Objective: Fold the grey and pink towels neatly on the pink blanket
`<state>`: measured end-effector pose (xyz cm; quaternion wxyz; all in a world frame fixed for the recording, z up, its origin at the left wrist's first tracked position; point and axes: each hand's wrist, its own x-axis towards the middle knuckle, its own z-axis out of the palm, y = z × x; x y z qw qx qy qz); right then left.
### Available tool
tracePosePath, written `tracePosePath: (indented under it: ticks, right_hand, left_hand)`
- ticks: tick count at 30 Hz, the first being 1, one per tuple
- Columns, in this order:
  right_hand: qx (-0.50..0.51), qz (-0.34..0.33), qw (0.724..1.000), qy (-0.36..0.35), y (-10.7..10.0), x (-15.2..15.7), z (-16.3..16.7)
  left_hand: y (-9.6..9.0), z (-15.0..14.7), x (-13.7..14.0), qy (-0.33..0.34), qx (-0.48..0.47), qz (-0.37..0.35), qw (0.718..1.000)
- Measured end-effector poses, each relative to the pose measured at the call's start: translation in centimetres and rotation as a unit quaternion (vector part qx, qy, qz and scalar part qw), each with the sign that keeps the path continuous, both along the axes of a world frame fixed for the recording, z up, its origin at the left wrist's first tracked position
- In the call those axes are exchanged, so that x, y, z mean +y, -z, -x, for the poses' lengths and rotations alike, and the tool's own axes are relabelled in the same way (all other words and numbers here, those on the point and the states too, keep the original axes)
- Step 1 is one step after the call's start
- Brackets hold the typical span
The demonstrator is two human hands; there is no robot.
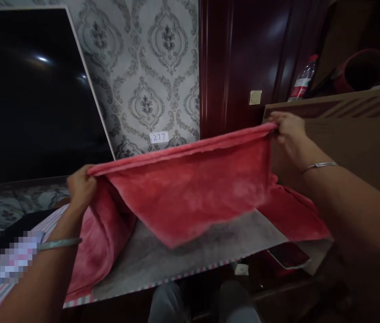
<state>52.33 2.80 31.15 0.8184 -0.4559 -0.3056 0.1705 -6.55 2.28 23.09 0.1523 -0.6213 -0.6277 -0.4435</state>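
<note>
A plush red-pink blanket (196, 188) is stretched taut between my two hands, its top edge lifted and the rest hanging down. My left hand (84, 181) is closed on the left corner of that edge. Higher up on the right, my right hand (289, 130) grips the other end. More red plush fabric (294, 213) lies below my right hand, and further folds bunch up under my left forearm. Beneath the hanging part spreads a grey cloth (163, 264) with a striped pink and white border.
A large dark screen (35, 94) stands at the left by the patterned wall. On the right is a cardboard box (354, 148) with a plastic bottle (302, 80) behind its top edge. A phone-like dark object (290, 255) lies near the cloth's front right.
</note>
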Motion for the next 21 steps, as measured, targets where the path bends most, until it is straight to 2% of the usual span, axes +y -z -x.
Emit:
tracePosePath:
  ticks: [2,3,5,7,9,12,14,15,17,19,21]
  right_hand:
    - [-0.037,-0.067,0.997,0.008,-1.3,-0.2,-1.1]
    - [-0.055,-0.093,0.994,0.009,-1.0,-0.5,-1.7]
    - [-0.078,-0.100,0.992,0.017,1.7,-1.6,-2.7]
    - [-0.060,-0.030,0.997,0.041,7.4,-3.0,-3.1]
    - [-0.035,0.073,0.995,0.056,14.8,-4.7,-3.0]
    - [-0.022,0.166,0.986,0.025,25.5,-7.4,-2.2]
    - [-0.017,0.231,0.973,-0.004,30.3,-8.9,-1.9]
    - [-0.017,0.249,0.968,-0.013,31.8,-9.5,-1.9]
    - [-0.021,0.275,0.960,-0.034,33.2,-10.1,-2.2]
    - [-0.021,0.297,0.953,-0.060,33.3,-10.1,-2.7]
    - [-0.013,0.315,0.945,-0.082,32.9,-9.8,-3.2]
  left_hand:
    - [-0.9,0.5,-0.7,-0.018,0.005,-0.083,0.996]
    - [-1.2,0.7,-1.3,-0.019,0.015,-0.111,0.993]
    - [-1.0,1.0,-2.5,-0.012,0.044,-0.131,0.990]
    - [0.5,1.2,-3.8,0.000,0.085,-0.113,0.990]
    - [3.4,1.5,-5.0,0.013,0.137,-0.068,0.988]
    - [9.6,2.2,-6.9,0.039,0.197,0.040,0.979]
    - [13.8,2.7,-8.4,0.082,0.236,0.114,0.962]
    - [15.7,3.0,-9.1,0.102,0.257,0.154,0.949]
    - [18.5,3.6,-10.5,0.095,0.258,0.186,0.943]
    - [20.0,4.1,-11.5,0.097,0.253,0.191,0.944]
    - [20.7,4.7,-11.9,0.106,0.251,0.177,0.946]
